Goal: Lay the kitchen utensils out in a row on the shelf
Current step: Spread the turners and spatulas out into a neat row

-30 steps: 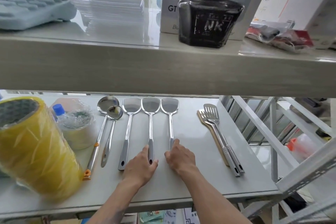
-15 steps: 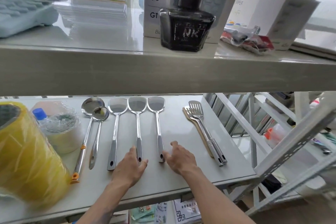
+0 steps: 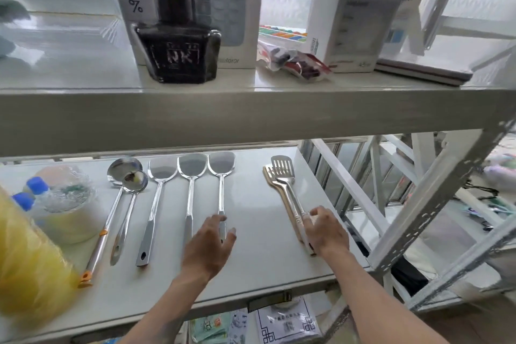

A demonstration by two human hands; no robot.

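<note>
On the white lower shelf (image 3: pixel 251 204) lie a large ladle (image 3: pixel 124 173) with an orange-tipped handle, a small ladle (image 3: pixel 136 180) and three solid steel spatulas (image 3: pixel 192 166), side by side with their handles toward me. Farther right, a silver slotted spatula (image 3: pixel 282 169) lies on top of a gold one (image 3: pixel 268 176). My left hand (image 3: pixel 209 246) rests flat, fingers apart, over the handle end of the rightmost solid spatula (image 3: pixel 222 162). My right hand (image 3: pixel 325 232) pinches the handle ends of the stacked slotted spatulas, thumb along them.
A yellow wrapped roll (image 3: pixel 28 260), a clear tape roll (image 3: pixel 69 204) and blue-capped bottles (image 3: pixel 37 184) crowd the shelf's left. The upper shelf board (image 3: pixel 251 114) hangs low overhead with an ink bottle (image 3: pixel 178 56) and boxes. A slanted rack post (image 3: pixel 418 218) borders the right edge.
My right hand moved right from the third spatula's handle to the slotted spatulas' handles. My left hand shifted right from the middle spatula to the third one. The view swung right.
</note>
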